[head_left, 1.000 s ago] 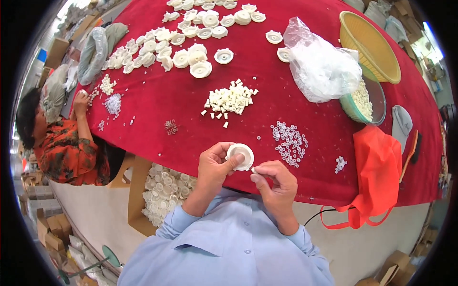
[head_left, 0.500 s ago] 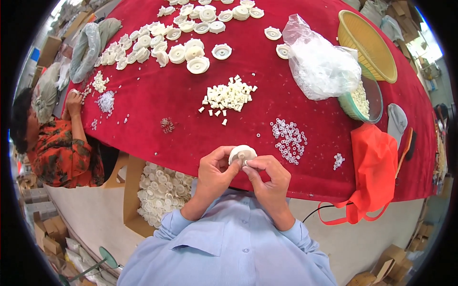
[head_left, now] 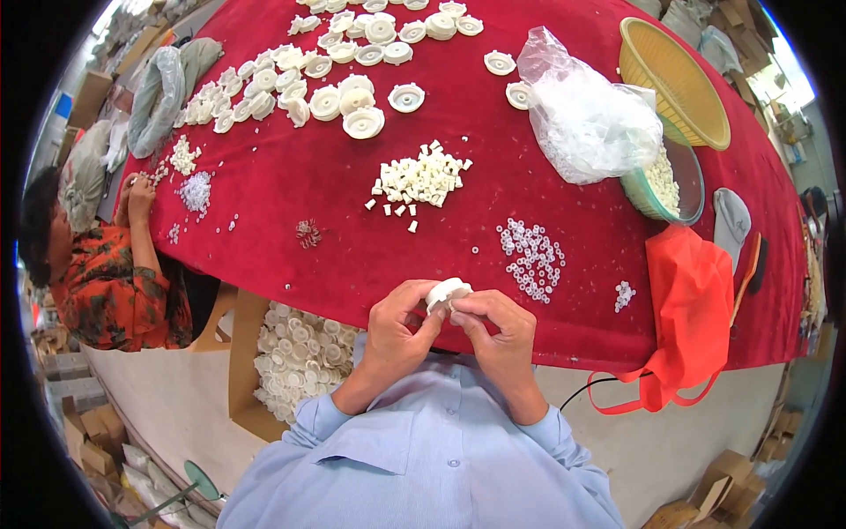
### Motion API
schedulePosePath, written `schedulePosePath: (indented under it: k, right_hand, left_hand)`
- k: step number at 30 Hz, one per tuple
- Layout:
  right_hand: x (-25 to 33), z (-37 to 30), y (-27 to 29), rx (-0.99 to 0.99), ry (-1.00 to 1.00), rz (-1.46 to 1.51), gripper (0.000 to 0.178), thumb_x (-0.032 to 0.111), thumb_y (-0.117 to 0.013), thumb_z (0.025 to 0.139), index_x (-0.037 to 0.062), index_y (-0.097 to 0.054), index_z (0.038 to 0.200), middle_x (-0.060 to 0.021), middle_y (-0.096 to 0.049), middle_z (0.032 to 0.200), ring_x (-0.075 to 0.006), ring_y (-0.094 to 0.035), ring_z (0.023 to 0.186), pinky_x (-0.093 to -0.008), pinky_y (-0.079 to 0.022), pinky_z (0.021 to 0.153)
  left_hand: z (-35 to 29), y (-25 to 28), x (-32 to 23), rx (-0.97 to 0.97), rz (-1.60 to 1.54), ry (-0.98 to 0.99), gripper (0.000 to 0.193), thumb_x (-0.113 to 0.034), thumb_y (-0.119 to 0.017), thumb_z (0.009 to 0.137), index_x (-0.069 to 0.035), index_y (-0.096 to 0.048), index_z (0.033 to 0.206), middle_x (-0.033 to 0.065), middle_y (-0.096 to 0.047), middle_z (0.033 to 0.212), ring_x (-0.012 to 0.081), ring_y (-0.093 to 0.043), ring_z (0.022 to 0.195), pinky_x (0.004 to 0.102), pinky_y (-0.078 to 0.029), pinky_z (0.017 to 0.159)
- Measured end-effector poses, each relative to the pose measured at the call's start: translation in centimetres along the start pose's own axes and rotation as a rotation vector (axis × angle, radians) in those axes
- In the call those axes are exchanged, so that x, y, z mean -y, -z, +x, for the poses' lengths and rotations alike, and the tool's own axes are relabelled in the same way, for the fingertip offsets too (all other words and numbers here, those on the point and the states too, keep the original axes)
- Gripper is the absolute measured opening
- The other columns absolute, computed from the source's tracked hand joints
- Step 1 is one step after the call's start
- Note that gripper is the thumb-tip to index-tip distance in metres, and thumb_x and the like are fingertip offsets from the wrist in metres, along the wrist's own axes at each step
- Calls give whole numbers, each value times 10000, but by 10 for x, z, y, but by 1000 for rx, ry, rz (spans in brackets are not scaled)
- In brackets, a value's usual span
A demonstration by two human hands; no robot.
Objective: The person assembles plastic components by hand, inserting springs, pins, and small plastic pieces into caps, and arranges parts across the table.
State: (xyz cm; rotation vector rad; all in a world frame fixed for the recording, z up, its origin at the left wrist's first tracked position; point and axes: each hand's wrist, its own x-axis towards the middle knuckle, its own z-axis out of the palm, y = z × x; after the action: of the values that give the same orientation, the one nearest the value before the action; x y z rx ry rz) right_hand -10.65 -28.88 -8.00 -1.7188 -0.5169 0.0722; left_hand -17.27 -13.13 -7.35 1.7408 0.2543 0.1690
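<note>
In front of my chest, at the table's near edge, my left hand [head_left: 398,331] grips a round white plastic part [head_left: 449,289] with a raised rim, tilted partly on edge. The fingers of my right hand [head_left: 502,331] are pinched together against its right side. Whatever small piece they may hold is hidden by the fingertips. Beyond my hands lies a pile of small cream plastic plugs [head_left: 421,176]. To the right of it are many small translucent rings [head_left: 531,260] spread on the red cloth [head_left: 352,264].
Many white round parts [head_left: 264,81] cover the far left. At right stand a clear plastic bag [head_left: 586,115], a yellow basket [head_left: 677,84], a green bowl [head_left: 648,198] and a red bag [head_left: 687,304]. A box of white parts [head_left: 300,357] sits below. A co-worker [head_left: 115,282] sits left.
The round white part has tipped from showing its inner face with a central hub to standing more on edge. My left hand has turned slightly with it; my right fingers remain beside it.
</note>
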Motion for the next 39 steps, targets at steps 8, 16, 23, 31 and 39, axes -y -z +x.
schedulePosePath:
  k: [8,16,23,31,39]
  right_hand:
    - [19,9,9,-76,-36,-84,421,-15,-843,737,33,-712,1135,-128,-705,1063,-248,-700,914,-352,-570,794]
    - [-1,6,15,79,-9,-12,378,-28,-809,747,26,-710,1108,-91,-688,1062,-174,-654,896,-289,-521,771]
    - [-9,2,16,175,-160,146,344,-29,-763,796,23,-702,1130,-48,-670,1094,-129,-648,928,-265,-523,781]
    - [-15,2,10,126,-159,215,336,-20,-763,807,22,-696,1133,-62,-664,1080,-152,-655,906,-274,-526,753]
    - [-23,0,9,165,-280,479,335,-8,-757,875,-16,-672,1198,-54,-630,1159,-128,-652,997,-259,-541,852]
  left_hand:
    - [-4,-5,2,-19,38,-85,307,18,-711,903,6,-698,1210,132,-741,1079,174,-730,869,289,-590,691]
    - [-8,-5,-3,34,-32,-35,296,15,-691,928,22,-687,1224,139,-762,1060,161,-739,915,301,-607,761]
    - [-15,-9,3,69,-185,49,300,4,-646,981,43,-643,1279,128,-751,1118,155,-717,1042,316,-594,924]
    - [-14,-9,2,83,-257,70,286,-28,-617,1024,48,-627,1300,118,-737,1151,155,-698,1084,318,-581,958]
    - [-16,-14,5,80,-408,118,320,-101,-573,1079,57,-588,1356,111,-693,1230,141,-665,1091,303,-568,947]
